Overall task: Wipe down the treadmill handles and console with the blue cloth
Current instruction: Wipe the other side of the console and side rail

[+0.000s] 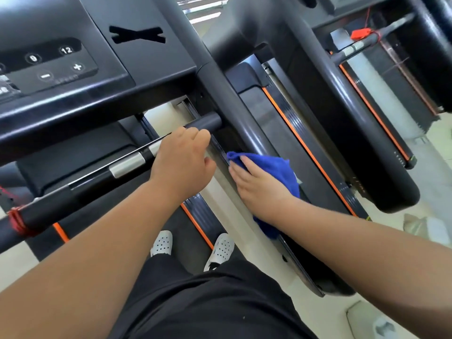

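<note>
The black treadmill console (pixel 73 77) with its button panel fills the upper left. Below it runs the front handlebar (pixel 105 174), black with silver sensor plates. My left hand (pixel 182 162) is curled around that bar near its right end. The right side handle (pixel 234 106) is a thick dark tube slanting down to the right. My right hand (pixel 259 189) lies flat with fingers together, pressing the blue cloth (pixel 276 167) onto the lower part of that side handle. The cloth wraps under my palm and hangs below my wrist.
A red safety cord (pixel 17 221) is wound around the handlebar's left end. A second treadmill (pixel 367 133) with orange trim stands close on the right, with a red clip (pixel 360 33) on its bar. My feet in white shoes (pixel 220 250) stand on the belt.
</note>
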